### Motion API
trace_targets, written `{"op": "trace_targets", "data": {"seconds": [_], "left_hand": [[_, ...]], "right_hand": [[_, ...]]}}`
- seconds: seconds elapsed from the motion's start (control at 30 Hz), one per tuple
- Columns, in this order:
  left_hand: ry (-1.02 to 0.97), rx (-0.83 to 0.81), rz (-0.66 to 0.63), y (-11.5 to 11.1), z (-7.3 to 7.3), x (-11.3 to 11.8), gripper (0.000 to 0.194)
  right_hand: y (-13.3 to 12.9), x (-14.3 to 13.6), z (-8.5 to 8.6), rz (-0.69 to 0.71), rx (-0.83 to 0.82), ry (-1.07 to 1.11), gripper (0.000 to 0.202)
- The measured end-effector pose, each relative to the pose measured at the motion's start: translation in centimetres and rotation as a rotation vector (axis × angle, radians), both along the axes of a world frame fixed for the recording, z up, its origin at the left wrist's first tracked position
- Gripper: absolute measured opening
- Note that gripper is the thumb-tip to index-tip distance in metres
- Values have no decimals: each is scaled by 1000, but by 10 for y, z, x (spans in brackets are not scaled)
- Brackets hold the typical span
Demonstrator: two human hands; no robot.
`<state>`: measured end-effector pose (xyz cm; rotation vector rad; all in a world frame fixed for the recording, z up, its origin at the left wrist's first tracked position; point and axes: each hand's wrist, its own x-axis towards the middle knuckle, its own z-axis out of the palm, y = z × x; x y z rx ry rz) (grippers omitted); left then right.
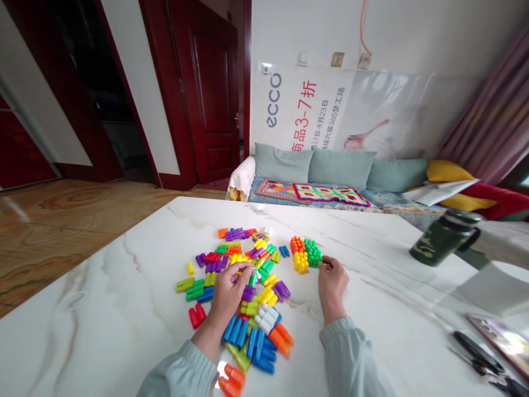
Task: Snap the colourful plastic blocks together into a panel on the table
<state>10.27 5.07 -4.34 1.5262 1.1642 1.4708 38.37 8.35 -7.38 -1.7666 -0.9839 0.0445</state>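
My left hand [228,291] is over a loose pile of plastic building blocks, with thumb and fingers pinched together. A small white piece [258,274] shows by its fingertips; I cannot tell whether it is held. My right hand [333,284] has its fingers curled, with the fingertips against the edge of a green block group [313,253]. Touching that group are an orange block group [296,245] and a yellow block group [301,263], all with rounded knobs upward. Around my left hand lie purple blocks [282,290], blue blocks [235,331] and a white block [266,317].
The blocks lie on a white marbled table [136,298]. To the right are a camouflage-patterned mug [442,240] with a black handle, a phone [502,342] and a dark-handled tool [477,350]. A sofa with teal cushions [342,167] stands behind the table.
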Motion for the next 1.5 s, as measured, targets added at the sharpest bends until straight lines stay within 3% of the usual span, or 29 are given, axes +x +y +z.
{"op": "trace_targets", "data": {"seconds": [0.3, 0.4, 0.5, 0.57, 0.7, 0.83, 1.1, 1.5], "left_hand": [[18, 14, -2, 1, 1, 0, 25], [-1, 14, 28, 2, 0, 0, 28], [-20, 15, 42, 2, 0, -1, 31], [-19, 21, 35, 2, 0, -1, 31], [-12, 29, 32, 2, 1, 0, 29], [15, 38, 26, 3, 0, 0, 27], [38, 30, 33, 3, -2, -1, 28], [15, 8, 15, 3, -2, 0, 30]], "right_hand": [[0, 0, -1, -1, 4, 6, 30], [-5, -10, 7, -38, 122, -38, 32], [-13, -30, 17, 74, 308, -143, 32], [-19, -45, 22, 168, 312, -243, 34], [-30, -68, 27, 315, 79, -416, 40], [-33, -84, 30, 516, -184, -451, 34], [-31, -87, 39, 331, -568, -632, 38], [-23, -81, 32, 286, -670, -682, 40]]}}
